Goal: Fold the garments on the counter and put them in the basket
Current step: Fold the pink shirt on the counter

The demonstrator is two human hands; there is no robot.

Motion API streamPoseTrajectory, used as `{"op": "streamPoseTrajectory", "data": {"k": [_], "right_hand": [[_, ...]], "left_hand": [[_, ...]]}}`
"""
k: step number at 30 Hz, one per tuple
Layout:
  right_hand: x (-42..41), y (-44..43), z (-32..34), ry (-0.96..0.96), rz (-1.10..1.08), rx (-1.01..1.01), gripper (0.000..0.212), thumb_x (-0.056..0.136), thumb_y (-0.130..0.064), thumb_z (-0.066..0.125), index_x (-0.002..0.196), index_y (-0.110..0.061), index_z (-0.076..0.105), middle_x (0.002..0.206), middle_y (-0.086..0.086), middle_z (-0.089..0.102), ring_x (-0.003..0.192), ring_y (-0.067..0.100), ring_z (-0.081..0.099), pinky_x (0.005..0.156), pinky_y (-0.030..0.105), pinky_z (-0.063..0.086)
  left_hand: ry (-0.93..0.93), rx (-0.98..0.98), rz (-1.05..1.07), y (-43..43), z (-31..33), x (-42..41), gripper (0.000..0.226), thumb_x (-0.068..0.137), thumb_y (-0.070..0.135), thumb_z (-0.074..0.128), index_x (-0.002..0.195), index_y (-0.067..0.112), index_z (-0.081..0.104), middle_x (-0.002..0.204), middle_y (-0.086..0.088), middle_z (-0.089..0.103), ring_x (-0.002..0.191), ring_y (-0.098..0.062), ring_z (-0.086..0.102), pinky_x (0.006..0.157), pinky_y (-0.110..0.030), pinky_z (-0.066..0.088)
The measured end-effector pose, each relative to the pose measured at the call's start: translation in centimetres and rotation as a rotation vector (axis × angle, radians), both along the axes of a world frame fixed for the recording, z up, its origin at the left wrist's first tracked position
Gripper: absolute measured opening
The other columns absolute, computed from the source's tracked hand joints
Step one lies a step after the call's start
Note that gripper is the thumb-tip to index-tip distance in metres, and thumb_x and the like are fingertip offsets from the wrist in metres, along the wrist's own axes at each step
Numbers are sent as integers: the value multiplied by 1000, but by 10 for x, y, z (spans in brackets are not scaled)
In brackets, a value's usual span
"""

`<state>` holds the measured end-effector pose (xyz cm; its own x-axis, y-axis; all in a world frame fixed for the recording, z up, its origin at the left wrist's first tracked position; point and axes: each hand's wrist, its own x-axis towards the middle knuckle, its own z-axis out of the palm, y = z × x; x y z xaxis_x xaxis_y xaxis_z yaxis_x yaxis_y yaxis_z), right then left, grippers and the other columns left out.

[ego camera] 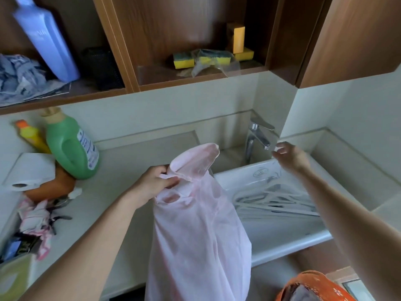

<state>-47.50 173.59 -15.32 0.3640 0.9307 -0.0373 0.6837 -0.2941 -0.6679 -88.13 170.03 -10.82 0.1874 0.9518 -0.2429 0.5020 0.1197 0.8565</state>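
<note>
Closest to me hangs the pink garment (195,235), sheer and unfolded, dangling in front of the counter (130,157) edge. My left hand (152,183) grips it bunched at the neckline. My right hand (290,156) is out over the sink (282,235) near the faucet (258,135), fingers loosely curled. A thin white hanger hook seems to lie at its fingertips, but I cannot tell if it holds it. White hangers (275,200) lie in the sink.

I judge this as the garment just off its hanger, with folding not begun. Next I need the right hand on the other shoulder, to spread it flat. The orange basket (314,285) waits at lower right. The green bottle (69,148) label and the sink's mark are too blurred to read.
</note>
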Motion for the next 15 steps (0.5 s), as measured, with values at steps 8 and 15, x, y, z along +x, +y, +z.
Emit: {"op": "streamPoseTrajectory", "data": {"k": [8, 15], "right_hand": [[-187, -9, 73, 387, 672, 64, 46, 81, -39, 69, 121, -19, 55, 106, 4, 69, 97, 21, 66, 79, 33, 55], [-172, 3, 96, -49, 436, 204, 16, 87, -14, 55, 90, -13, 70, 80, 2, 66, 78, 25, 61, 67, 29, 45]], "left_hand": [[4, 77, -64, -4, 11, -8, 9, 92, 12, 68, 88, 19, 72, 80, 13, 73, 76, -2, 65, 65, -14, 47], [367, 207, 5, -2, 35, -93, 7, 82, 19, 70, 77, 24, 70, 78, 11, 68, 76, -11, 62, 67, -27, 45]]}}
